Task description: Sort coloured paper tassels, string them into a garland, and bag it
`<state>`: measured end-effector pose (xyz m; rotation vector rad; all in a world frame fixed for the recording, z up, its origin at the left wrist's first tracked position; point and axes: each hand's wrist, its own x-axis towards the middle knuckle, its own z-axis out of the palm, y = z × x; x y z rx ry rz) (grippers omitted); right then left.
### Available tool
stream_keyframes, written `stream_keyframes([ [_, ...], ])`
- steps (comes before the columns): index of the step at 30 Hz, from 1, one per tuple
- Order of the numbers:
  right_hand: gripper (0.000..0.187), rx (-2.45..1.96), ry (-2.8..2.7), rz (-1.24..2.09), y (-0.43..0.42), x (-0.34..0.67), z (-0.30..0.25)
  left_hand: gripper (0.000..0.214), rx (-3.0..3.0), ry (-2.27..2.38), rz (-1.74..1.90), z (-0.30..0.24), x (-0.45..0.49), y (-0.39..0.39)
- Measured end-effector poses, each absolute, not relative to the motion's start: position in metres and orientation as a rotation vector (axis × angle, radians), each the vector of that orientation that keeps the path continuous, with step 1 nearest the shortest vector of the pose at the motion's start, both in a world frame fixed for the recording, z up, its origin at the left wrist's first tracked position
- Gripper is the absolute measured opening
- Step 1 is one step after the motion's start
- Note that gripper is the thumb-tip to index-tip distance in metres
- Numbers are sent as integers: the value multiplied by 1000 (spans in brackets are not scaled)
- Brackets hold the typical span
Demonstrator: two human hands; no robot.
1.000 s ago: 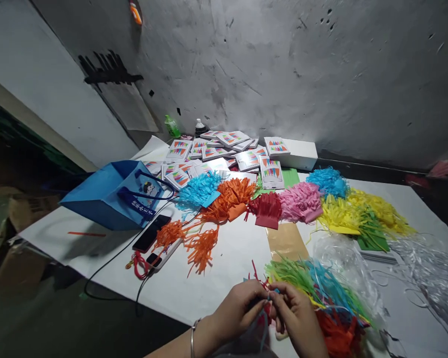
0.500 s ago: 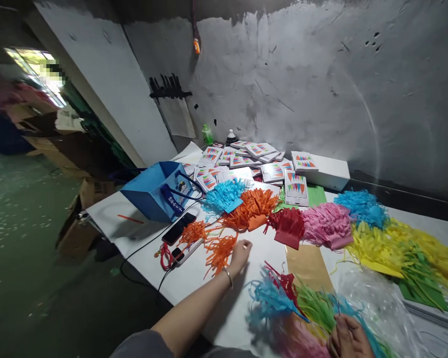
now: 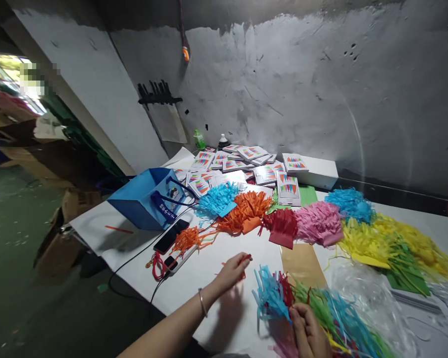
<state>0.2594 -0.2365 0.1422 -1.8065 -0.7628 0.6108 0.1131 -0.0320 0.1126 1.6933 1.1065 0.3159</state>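
Observation:
My left hand (image 3: pixel 231 271) hovers over the white table (image 3: pixel 209 278), fingers pinched on an orange-red paper fringe piece (image 3: pixel 243 259). My right hand (image 3: pixel 308 330) at the bottom edge is closed round the near end of a multi-coloured fringe garland (image 3: pixel 272 296) of blue, red and green strips that lies across the table to the right. Another orange fringe (image 3: pixel 186 238) lies to the left of my left hand, by a phone (image 3: pixel 170 235) and a power strip (image 3: pixel 179 258).
Piles of cut fringe run across the middle: blue (image 3: pixel 216 199), orange (image 3: pixel 246 211), red (image 3: pixel 281 226), pink (image 3: pixel 317 223), yellow (image 3: pixel 362 238). A blue bag (image 3: pixel 142 199) stands left. Printed packs (image 3: pixel 239 166) and a white box (image 3: pixel 317 171) sit by the wall. Clear plastic (image 3: pixel 366 293) lies right.
My hands parted from in front of me; the left reached out to the loose orange fringe and has lifted it back towards the garland. The right hand stays on the garland.

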Motion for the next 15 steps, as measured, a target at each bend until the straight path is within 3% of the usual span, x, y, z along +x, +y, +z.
stream_keyframes([
  [5, 38, -1689, -953, 531, -227, 244, 165, 46, 1119, 664, 426, 155, 126, -101],
  [15, 35, -1659, -945, 553, -238, 235, 178, 30, 517, 553, 395, 185, 139, -139],
])
